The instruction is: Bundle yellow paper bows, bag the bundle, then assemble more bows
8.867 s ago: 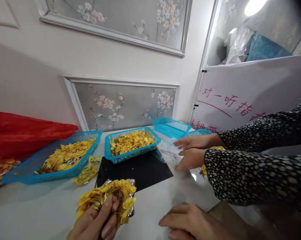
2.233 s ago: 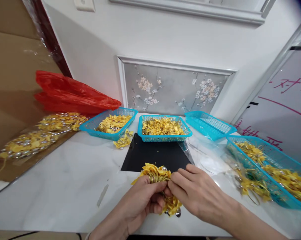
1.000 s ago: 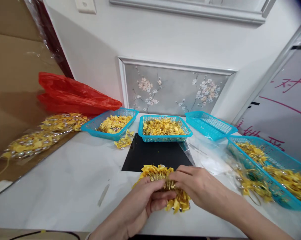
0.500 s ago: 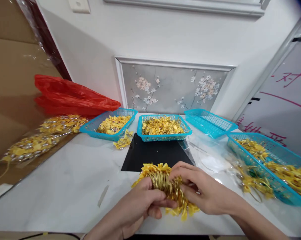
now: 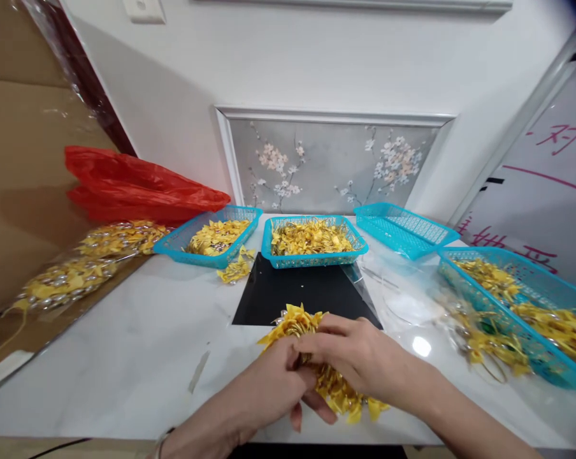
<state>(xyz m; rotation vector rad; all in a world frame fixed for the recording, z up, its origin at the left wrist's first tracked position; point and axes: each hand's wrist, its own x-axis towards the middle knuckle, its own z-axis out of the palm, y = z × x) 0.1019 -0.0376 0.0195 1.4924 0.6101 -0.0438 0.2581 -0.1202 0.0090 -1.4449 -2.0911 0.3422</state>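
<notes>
A bundle of yellow ribbon bows on gold cords (image 5: 348,394) lies between my hands, near the front edge of the table. My left hand (image 5: 281,382) is closed around its left side, thumb on top and lower fingers curled beneath. From the right, my right hand (image 5: 359,350) lies over the bundle with bent fingers, its fingertips at the cords beside my left thumb. Both hands cover the bundle's middle, where the gold cords run close together. Yellow bows and a few silvery beads stick out above and below the hands.
Behind the bundle, a blue basket of bows (image 5: 314,261) stands at a black mat (image 5: 292,296). Another filled basket (image 5: 209,260) is left of it, a blue basket (image 5: 407,233) and a longer one (image 5: 517,319) right. Bagged bows (image 5: 68,280) and a red plastic bag (image 5: 135,188) lie left.
My right hand has moved left and forward over the bundle, and its fingers now meet my left thumb. The gold cords in the middle are more covered than before.
</notes>
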